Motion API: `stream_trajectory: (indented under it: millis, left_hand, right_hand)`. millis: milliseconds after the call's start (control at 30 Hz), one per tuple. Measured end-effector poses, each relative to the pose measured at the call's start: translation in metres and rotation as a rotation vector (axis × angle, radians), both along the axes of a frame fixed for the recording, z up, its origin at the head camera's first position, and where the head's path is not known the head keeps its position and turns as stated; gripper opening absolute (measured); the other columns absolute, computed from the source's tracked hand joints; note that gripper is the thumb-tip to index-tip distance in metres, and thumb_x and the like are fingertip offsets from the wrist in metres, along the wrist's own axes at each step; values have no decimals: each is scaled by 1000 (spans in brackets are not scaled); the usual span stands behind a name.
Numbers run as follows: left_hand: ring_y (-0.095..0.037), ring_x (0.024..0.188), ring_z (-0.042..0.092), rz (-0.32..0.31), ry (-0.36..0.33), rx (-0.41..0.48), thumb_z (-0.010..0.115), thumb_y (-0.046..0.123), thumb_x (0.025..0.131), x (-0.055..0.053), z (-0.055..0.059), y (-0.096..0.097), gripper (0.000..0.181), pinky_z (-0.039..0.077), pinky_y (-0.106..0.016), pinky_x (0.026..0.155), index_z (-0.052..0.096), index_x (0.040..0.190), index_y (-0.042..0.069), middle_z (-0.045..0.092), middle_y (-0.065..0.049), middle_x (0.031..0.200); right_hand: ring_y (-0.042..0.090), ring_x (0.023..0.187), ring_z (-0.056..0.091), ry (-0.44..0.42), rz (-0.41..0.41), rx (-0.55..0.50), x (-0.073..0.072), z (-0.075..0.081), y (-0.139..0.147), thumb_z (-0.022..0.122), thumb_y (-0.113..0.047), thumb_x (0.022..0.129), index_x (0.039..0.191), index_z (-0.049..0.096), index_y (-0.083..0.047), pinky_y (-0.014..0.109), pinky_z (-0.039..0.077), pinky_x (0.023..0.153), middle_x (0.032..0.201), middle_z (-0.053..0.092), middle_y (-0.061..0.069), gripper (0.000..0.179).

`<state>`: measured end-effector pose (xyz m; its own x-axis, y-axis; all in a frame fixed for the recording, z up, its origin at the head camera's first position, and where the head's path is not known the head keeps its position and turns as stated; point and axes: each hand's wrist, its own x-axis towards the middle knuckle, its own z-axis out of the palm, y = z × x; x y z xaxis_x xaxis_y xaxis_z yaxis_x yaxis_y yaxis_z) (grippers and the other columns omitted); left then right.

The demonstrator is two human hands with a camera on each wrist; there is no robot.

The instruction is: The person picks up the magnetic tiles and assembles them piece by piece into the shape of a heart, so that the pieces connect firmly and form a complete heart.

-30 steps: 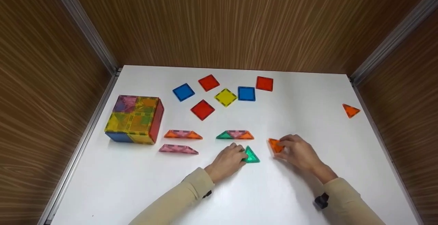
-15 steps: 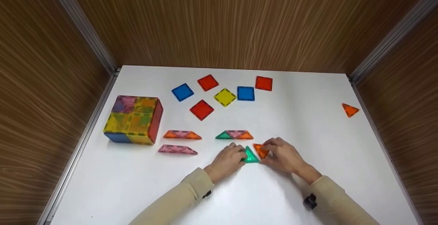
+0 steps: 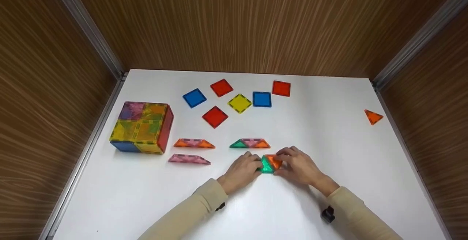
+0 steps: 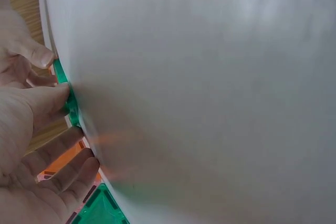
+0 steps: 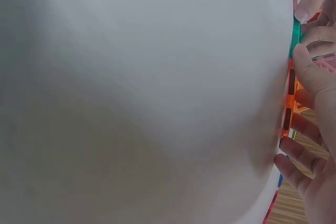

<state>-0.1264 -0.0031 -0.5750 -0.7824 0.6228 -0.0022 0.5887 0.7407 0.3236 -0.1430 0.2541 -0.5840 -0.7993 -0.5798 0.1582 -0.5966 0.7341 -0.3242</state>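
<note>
In the head view a green triangular magnetic tile (image 3: 267, 166) and an orange triangular magnetic tile (image 3: 274, 161) meet along their slanted sides on the table. The left hand (image 3: 242, 171) pinches the green tile at its left, thumb toward the front edge. From the right, the right hand (image 3: 300, 167) pinches the orange tile between thumb and fingers. In the left wrist view the green tile (image 4: 68, 95) lies against the left thumb, with the other hand behind it. The right wrist view shows the orange tile (image 5: 289, 100) edge-on by the right fingers.
Behind the hands stands a green, pink and orange tile strip (image 3: 251, 143). An orange-pink strip (image 3: 194, 143) and a pink strip (image 3: 189, 159) lie left, near a multicoloured tile block (image 3: 140, 128). Several square tiles, including a yellow one (image 3: 240, 103), lie farther back; a loose orange triangle (image 3: 373, 117) is far right.
The right hand has moved left with the orange triangular tile, closing the gap until it meets the green one. The left hand has stayed in place on the green tile.
</note>
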Motion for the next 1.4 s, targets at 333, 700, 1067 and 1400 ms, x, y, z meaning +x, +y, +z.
stream_trajectory:
  millis: [333, 700, 1067, 1400]
  left_hand:
    - [-19, 113, 62, -21, 12, 12, 71, 30, 102, -2, -1, -2, 29, 56, -30, 102, 74, 128, 15, 70, -1, 129]
    - [-19, 109, 64, -37, 73, 47, 73, 28, 101, -4, -2, -3, 23, 57, -30, 96, 77, 119, 15, 73, 0, 123]
    - [-19, 111, 63, -25, 44, 28, 73, 28, 101, 0, -3, -3, 24, 57, -31, 100, 75, 122, 16, 73, -1, 128]
    - [-18, 111, 63, -25, 48, 25, 73, 28, 100, -1, -3, -2, 24, 56, -28, 98, 76, 121, 17, 73, 0, 129]
  right_hand:
    - [32, 112, 68, 111, -143, -114, -11, 3, 52, 91, -33, 83, 125, 76, -7, 50, 61, 92, 125, 71, 14, 51]
    - [54, 129, 52, -19, -531, -102, -33, 21, 159, 74, -39, 99, 140, 63, -2, 73, 47, 98, 146, 56, 31, 57]
    - [61, 136, 42, -140, -690, -64, -50, 20, 218, 65, -49, 103, 148, 52, 4, 78, 36, 109, 153, 45, 38, 71]
    - [62, 131, 42, -196, -737, -1, -78, 24, 230, 59, -56, 104, 153, 43, 6, 79, 35, 109, 150, 44, 42, 81]
